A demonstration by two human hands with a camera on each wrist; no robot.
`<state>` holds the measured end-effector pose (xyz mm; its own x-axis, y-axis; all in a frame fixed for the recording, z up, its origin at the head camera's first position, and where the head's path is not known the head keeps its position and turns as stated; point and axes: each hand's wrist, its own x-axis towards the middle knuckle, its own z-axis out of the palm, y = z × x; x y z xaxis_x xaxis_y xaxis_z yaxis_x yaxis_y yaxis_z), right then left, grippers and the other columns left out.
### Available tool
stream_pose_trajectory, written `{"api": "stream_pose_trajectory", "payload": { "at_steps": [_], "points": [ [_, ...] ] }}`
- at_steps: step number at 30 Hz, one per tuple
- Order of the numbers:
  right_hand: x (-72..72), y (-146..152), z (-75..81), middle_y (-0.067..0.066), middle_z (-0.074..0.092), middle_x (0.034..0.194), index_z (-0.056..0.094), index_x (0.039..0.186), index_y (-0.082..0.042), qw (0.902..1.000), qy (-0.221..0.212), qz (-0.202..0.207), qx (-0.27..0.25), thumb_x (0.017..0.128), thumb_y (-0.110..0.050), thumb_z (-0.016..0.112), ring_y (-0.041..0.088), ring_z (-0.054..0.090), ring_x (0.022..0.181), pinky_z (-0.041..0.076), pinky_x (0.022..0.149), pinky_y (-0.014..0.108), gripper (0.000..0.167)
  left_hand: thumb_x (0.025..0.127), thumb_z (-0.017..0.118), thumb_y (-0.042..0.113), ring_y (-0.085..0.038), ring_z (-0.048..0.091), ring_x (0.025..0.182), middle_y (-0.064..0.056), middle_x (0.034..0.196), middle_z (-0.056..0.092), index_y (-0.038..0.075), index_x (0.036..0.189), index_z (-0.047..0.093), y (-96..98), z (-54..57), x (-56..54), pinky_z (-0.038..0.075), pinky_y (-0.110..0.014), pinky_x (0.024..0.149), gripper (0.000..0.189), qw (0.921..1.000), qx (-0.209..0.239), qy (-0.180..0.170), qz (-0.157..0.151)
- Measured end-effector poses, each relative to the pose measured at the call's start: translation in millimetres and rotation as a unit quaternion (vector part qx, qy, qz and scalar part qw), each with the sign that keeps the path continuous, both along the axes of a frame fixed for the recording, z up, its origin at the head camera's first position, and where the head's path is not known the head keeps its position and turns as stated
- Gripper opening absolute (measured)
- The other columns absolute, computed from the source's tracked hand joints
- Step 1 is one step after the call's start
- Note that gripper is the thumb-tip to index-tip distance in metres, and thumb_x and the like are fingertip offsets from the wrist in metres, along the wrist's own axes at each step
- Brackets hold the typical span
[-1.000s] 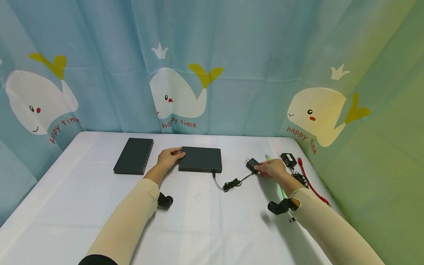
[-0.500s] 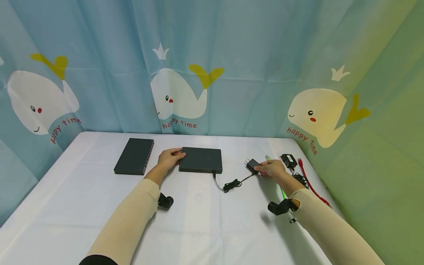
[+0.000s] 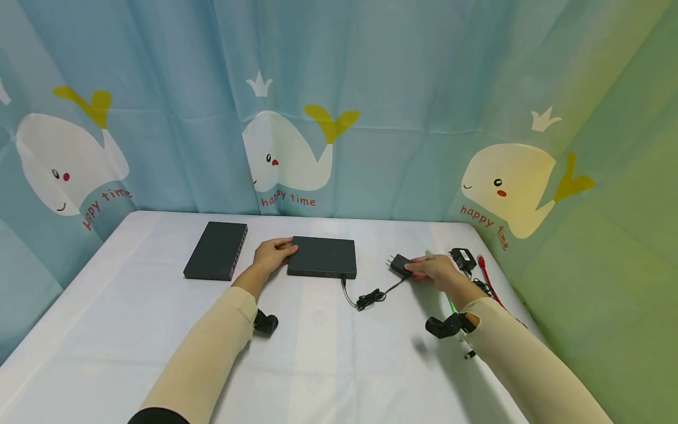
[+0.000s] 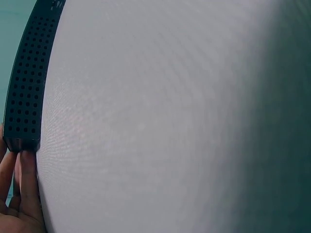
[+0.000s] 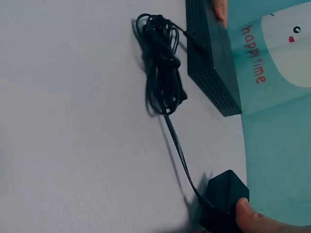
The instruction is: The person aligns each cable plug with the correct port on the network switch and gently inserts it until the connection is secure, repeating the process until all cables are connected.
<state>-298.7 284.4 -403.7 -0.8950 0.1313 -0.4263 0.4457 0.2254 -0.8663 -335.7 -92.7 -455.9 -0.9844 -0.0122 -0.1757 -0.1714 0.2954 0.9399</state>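
Note:
In the head view, a flat black network switch (image 3: 322,257) lies in the middle of the white table. My left hand (image 3: 272,255) holds its left end, thumb at the edge. The left wrist view shows my fingertips (image 4: 28,165) against the end of its perforated side. My right hand (image 3: 434,270) pinches a black power adapter (image 3: 401,265) whose two prongs point left. The adapter's thin cable (image 5: 177,145) runs through a tied bundle (image 3: 369,299) to the near side of the switch, where its plug sits. The thumb (image 5: 252,221) presses on the adapter in the right wrist view.
A second black box with a row of ports (image 3: 216,251) lies at the left. Beyond my right hand are another black adapter (image 3: 463,259), a red cable (image 3: 484,274) and a green cable (image 3: 452,306) partly under the arm. A printed curtain (image 3: 397,171) hangs behind the table.
My right hand has shifted slightly left with the power adapter, its prongs now nearer the switch. My left hand stays at the switch's left end.

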Motion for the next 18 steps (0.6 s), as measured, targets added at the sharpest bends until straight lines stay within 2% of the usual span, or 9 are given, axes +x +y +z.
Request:
{"api": "stream_pose_trajectory", "payload": {
  "at_steps": [3,7,10,13,16,18],
  "points": [
    [-1.5,-4,-0.3,-0.002,0.065,0.077,0.049,0.133,0.015,0.9995,-0.002,0.004,-0.030,0.091,0.003,0.066,0.002,0.063,0.062,0.059,0.069,0.023,0.047,0.094,0.069,0.029,-0.025,0.064,0.112,-0.013,0.126,0.063,0.013,0.138,0.059,-0.7,0.0,0.9,0.056,-0.031,0.091,0.048,1.0000,-0.002,0.004,0.000],
    [-4.7,-8,-2.2,0.001,0.064,0.081,0.045,0.136,0.016,0.9984,-0.006,0.013,-0.054,0.093,0.005,0.063,0.003,0.064,0.063,0.060,0.072,0.024,0.048,0.092,0.070,0.032,-0.021,0.066,0.104,-0.011,0.121,0.065,0.014,0.136,0.062,-1.5,0.8,2.0,0.057,-0.028,0.085,0.048,1.0000,-0.005,0.007,0.005],
    [-7.1,-11,-2.6,0.004,0.064,0.082,0.045,0.136,0.016,0.9966,-0.011,0.006,-0.082,0.093,0.007,0.062,0.005,0.065,0.062,0.060,0.076,0.027,0.048,0.093,0.070,0.030,-0.023,0.065,0.108,-0.012,0.123,0.064,0.014,0.136,0.061,-1.5,0.9,1.7,0.057,-0.029,0.088,0.047,1.0000,-0.002,0.004,0.005],
    [-8.8,-16,-1.2,0.003,0.064,0.075,0.046,0.135,0.015,0.9940,-0.014,-0.011,-0.108,0.092,0.008,0.062,0.007,0.067,0.061,0.061,0.077,0.030,0.047,0.094,0.069,0.028,-0.026,0.063,0.115,-0.013,0.128,0.062,0.015,0.138,0.059,-1.3,-1.5,-0.7,0.056,-0.031,0.092,0.047,1.0000,0.000,-0.001,0.003],
    [-11.1,-20,-0.1,0.002,0.065,0.070,0.046,0.136,0.014,0.9925,-0.016,-0.022,-0.119,0.091,0.007,0.064,0.008,0.068,0.060,0.061,0.075,0.030,0.049,0.095,0.068,0.028,-0.026,0.062,0.117,-0.013,0.130,0.061,0.015,0.139,0.058,-0.8,-2.0,-2.0,0.055,-0.029,0.092,0.048,1.0000,-0.002,-0.003,0.003],
    [-13.6,-23,-1.0,0.006,0.068,0.074,0.048,0.135,0.014,0.9926,-0.017,-0.032,-0.116,0.089,0.007,0.066,0.008,0.068,0.061,0.061,0.074,0.029,0.050,0.095,0.068,0.028,-0.026,0.062,0.117,-0.013,0.130,0.061,0.015,0.139,0.058,-0.6,-2.3,-2.3,0.055,-0.029,0.092,0.048,1.0000,-0.003,-0.003,0.002]
  ]
}}
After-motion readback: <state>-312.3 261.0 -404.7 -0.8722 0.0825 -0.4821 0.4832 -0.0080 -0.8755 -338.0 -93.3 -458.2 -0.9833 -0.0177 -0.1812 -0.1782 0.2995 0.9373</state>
